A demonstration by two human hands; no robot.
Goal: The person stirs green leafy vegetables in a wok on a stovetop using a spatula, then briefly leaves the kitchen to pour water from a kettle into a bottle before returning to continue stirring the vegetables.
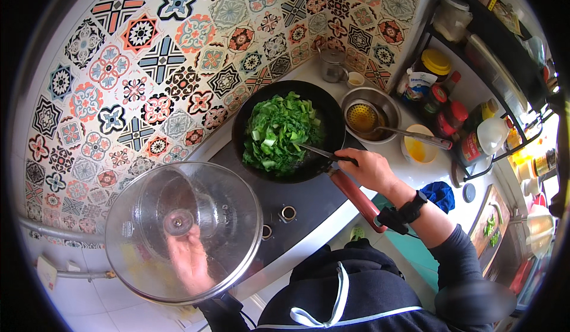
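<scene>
My left hand (189, 252) shows through a clear glass lid (218, 238), its fingers around the knob (179, 222). The lid is held up at the left, apart from the pan, with moisture on the glass. My right hand (372, 172) grips the dark handle of a metal utensil (320, 151), whose far end is hidden in chopped leafy greens (280, 129). Those greens are heaped in a black frying pan (331, 109), mostly toward its left side. The pan's red handle (356, 198) points down and right, below my right wrist.
Right of the pan, a steel bowl (394, 105) holds a perforated ladle (363, 117). Beyond are a bowl with yellow residue (421, 154), a condiment rack (485, 167) and a cutting board (481, 220). A metal pot (333, 67) stands in the back corner against the tiled wall (196, 34).
</scene>
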